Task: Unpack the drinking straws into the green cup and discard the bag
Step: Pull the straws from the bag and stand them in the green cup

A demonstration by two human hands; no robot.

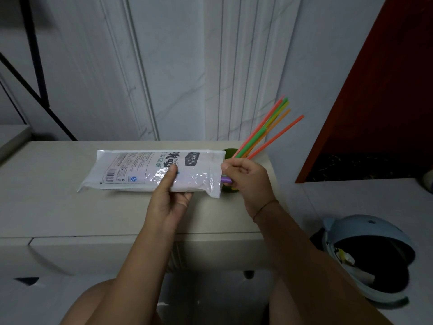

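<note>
A long white plastic straw bag point(140, 170) with print and a barcode is held level over the beige cabinet top point(58, 207). My left hand point(168, 202) grips it from below near its middle, thumb on top. My right hand point(248, 181) is at the bag's open right end, fingers closed on a purple straw point(226, 179) that sticks out of it. The green cup point(228, 152) stands behind the bag and my right hand, mostly hidden. Several straws point(264, 132), pink, green, yellow and orange, lean out of the cup to the upper right.
A light blue bin point(365, 233) with a black liner and scraps inside sits on the floor at the lower right. A dark red panel point(379, 90) rises at the right. A white panelled wall stands behind the cabinet, and black metal bars cross the upper left.
</note>
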